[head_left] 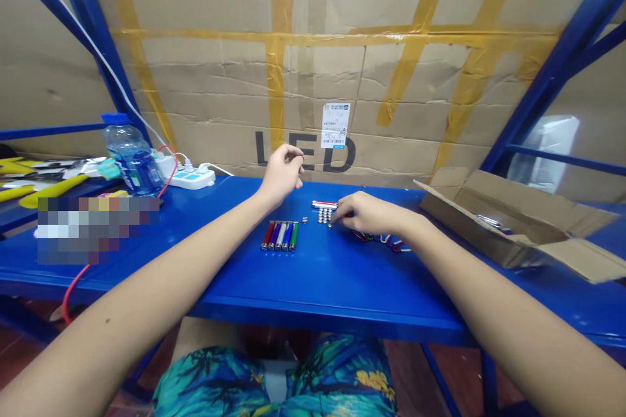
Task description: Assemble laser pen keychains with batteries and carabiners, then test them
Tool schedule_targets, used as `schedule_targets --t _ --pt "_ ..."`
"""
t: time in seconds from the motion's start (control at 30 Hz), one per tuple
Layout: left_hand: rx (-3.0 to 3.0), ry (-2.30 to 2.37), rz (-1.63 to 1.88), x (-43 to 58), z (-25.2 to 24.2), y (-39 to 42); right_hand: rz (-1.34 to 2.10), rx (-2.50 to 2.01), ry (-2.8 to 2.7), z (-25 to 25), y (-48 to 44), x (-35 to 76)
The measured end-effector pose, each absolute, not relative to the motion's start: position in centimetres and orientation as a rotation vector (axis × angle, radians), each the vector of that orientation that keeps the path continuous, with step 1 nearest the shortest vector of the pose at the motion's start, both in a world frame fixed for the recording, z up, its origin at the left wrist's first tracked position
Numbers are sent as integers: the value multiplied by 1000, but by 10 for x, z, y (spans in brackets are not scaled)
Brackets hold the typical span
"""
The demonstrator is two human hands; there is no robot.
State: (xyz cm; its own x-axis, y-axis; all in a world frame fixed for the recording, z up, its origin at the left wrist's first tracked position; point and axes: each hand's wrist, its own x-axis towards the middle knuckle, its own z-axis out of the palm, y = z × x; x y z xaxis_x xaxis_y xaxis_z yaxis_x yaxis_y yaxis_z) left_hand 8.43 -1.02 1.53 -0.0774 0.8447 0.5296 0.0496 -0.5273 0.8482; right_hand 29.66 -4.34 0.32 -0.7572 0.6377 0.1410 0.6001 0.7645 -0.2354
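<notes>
My left hand is raised above the table's far side, fingers curled in; whatever they hold is too small to make out. Low over the table, my right hand pinches at a small round silver button cell at the near corner of a block of button cells. Just behind that block lies a red and silver tube. Several slim metal flashlights, in red, blue, silver and green, are lined up below my left hand. A few loose cells sit between. Colored carabiners are partly hidden under my right wrist.
An open cardboard box stands at the right. On the left are a water bottle, a white power strip and yellow-handled tools. A large taped carton walls off the back of the blue table.
</notes>
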Motion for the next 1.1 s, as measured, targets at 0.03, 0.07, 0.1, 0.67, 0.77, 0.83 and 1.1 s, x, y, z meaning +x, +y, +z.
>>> schedule_targets --t 0.03,0.07,0.1,0.67,0.77,0.83,1.1 --pt "1578 968 1662 85 15 -10 281 -971 -2750 4 -45 296" --pt "1570 958 1652 85 14 -10 298 -970 -2753 5 -46 295" --pt "1565 948 1644 85 14 -10 311 -973 -2754 5 -47 295" --pt "1715 735 1469 87 12 -14 242 -1023 -2614 5 -41 300" --pt "1714 724 1474 85 12 -12 147 -986 -2558 7 -45 289" --pt "1697 723 1475 83 12 -11 62 -937 -2546 4 -46 275" --pt "1682 767 1455 81 7 -3 -185 -897 -2714 -16 -37 231"
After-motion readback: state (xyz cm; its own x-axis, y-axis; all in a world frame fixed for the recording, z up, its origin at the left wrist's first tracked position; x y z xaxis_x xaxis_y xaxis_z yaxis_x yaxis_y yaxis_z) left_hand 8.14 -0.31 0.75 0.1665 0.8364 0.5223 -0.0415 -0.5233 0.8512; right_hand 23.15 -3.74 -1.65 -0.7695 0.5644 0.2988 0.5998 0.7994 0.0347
